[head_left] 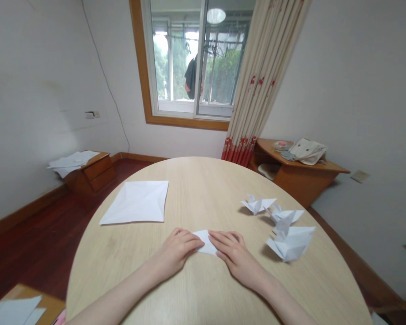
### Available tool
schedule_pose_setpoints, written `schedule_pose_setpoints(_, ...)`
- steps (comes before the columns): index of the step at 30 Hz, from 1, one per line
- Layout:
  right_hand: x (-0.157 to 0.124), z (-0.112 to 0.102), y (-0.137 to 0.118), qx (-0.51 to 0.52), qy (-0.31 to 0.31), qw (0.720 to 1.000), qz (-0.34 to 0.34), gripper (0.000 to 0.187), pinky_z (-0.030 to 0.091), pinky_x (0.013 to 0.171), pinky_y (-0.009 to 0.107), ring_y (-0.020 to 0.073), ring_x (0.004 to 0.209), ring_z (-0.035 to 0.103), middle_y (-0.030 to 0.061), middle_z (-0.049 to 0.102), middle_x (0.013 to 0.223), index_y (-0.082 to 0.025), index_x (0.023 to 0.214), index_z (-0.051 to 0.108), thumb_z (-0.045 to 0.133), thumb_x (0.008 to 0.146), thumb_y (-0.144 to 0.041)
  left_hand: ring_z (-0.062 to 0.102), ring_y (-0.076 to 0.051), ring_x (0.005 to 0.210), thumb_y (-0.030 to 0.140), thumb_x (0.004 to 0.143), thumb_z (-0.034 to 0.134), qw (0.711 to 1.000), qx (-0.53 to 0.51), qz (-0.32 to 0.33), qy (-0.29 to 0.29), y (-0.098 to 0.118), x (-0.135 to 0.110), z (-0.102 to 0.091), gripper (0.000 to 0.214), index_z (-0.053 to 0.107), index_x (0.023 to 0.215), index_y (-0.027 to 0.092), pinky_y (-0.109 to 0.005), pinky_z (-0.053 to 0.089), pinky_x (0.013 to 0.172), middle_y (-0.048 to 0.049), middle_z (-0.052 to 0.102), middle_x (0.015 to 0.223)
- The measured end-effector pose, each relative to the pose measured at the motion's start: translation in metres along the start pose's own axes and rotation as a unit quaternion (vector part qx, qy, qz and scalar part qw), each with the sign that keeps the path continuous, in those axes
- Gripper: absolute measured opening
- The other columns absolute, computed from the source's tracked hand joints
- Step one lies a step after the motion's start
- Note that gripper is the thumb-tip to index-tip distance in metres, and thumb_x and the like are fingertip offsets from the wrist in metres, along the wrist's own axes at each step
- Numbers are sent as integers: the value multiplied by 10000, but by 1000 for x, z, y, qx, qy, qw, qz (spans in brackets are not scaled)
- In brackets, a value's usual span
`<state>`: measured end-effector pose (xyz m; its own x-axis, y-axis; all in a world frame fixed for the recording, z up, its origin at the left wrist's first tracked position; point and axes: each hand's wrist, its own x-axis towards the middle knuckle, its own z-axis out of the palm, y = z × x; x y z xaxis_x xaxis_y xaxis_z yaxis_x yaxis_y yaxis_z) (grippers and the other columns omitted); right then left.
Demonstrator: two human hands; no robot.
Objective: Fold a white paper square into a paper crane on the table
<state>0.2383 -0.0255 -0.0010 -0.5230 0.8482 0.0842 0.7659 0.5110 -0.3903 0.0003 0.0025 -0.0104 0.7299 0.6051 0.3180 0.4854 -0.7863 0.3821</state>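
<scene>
Both of my hands rest on a small folded white paper (205, 241) near the front of the round wooden table (203, 189). My left hand (178, 249) presses its left part with bent fingers. My right hand (232, 253) lies flat over its right part. A flat creased white sheet (136, 202) lies further out on the left. Three finished folded paper figures sit at the right: one (257, 204) farthest, one (285, 216) in the middle, the biggest (291, 243) closest to my right hand.
A low wooden cabinet (92, 170) with papers on top stands by the left wall. A corner shelf (297, 171) with a bag stands at the right, beside a curtain (260, 81) and window. More white sheets (10, 311) lie at the bottom left.
</scene>
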Motion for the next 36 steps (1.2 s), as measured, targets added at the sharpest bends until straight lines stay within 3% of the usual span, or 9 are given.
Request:
schedule_pose_setpoints(8,-2,3,-5,-14,26,999,-26,441,335,1056,477,227,1317,430,88,483,1438,-270,1412,435,410,977,-202,576,-202,1010,115,975,402,993,113,39,-9,5,0,-1,335,526,1267,222,-353,418,876,-69,651,1145)
schedule_pose_setpoints(15,-3,3,-7,-13,23,999,-22,439,360,1058,478,225,1308,440,80,496,1429,-265,1406,445,403,976,-191,576,-228,1019,85,964,370,983,179,26,-38,15,2,-1,343,508,1258,195,-390,441,887,-80,628,1197)
schedule_pose_setpoints(22,-3,1,-12,-31,17,999,-19,422,374,1047,490,248,1286,457,109,502,1418,-210,1376,491,419,962,-176,586,-266,1047,64,879,451,980,195,-6,-39,29,2,4,351,521,1214,145,-431,437,965,-123,623,1174)
schedule_pose_setpoints(29,-6,-10,-22,-50,8,998,-23,367,214,1077,617,277,1298,441,91,574,1352,-240,1320,544,453,965,-242,600,-272,1100,223,961,441,979,201,-30,3,27,0,12,269,553,1182,121,-418,476,978,-137,635,1176)
schedule_pose_setpoints(36,-7,-15,-25,-34,26,999,-29,328,175,1083,613,270,1265,480,70,646,1263,-274,1240,607,460,954,-211,551,-291,1186,304,963,481,978,201,-45,11,22,0,12,279,593,1160,143,-474,419,1021,-149,613,1244)
